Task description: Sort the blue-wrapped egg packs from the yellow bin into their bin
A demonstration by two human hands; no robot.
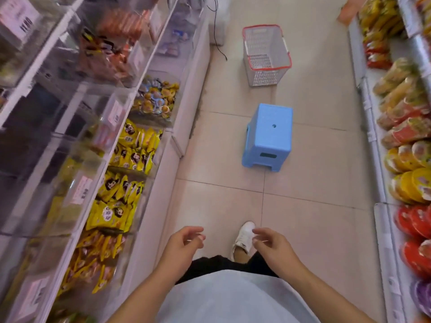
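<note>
Below, left hand (184, 241) and right hand (271, 242) hang empty, fingers loosely curled apart, above the floor (314, 159); blue stool (268, 136) ahead.

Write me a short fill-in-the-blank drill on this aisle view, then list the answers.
1. The stool on the floor is ____ in colour.
2. The basket beyond the stool has a ____ rim.
3. The left hand and right hand hold ____.
4. The shoe between the hands is ____.

Answers: blue; red; nothing; white
</note>
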